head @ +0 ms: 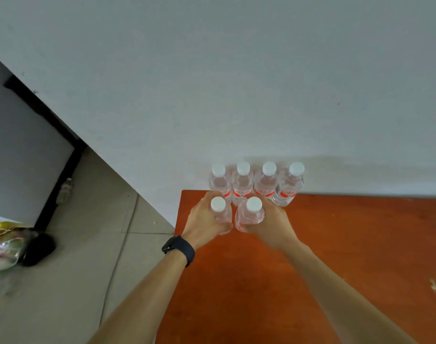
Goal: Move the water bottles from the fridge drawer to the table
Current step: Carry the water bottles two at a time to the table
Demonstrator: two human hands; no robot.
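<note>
Several clear water bottles with white caps and red labels stand in a row [255, 186] at the far left corner of the reddish-brown table [336, 244], against the white wall. My left hand [203, 220] grips one upright bottle [220, 213] just in front of that row. Beside it, my right hand [274, 224] grips a second upright bottle [251, 213]. Both held bottles are close together, their bases hidden by my fingers. The fridge drawer is not in view.
The table's left edge [178, 219] drops to a tiled floor. On the floor at the left lie a plastic bag of items [3, 244], a dark object [39, 249] and a lone bottle [65, 191] by a black-framed panel.
</note>
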